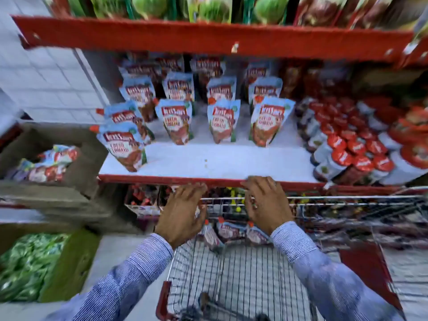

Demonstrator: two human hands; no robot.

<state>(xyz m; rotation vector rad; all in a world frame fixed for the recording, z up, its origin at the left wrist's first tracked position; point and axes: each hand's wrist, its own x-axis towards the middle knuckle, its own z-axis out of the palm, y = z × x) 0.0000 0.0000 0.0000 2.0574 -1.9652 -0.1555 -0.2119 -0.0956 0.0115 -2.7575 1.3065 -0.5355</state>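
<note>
Left hand [183, 212] and right hand [266, 202]: both over the far end of the wire cart [231, 274], fingers spread apart, holding nothing. Right fingertips reach the red front edge of the shelf [208, 163]; contact unclear. Cart pouches [228, 231] lie in the cart just below the hands. Shelf pouches [176, 121] stand in rows, far; red-capped jars [347, 149] to their right. Cardboard box [92, 163] at left.

Left hand [183, 214], right hand [266, 202], pouches [228, 231] in cart [324, 197]
</note>
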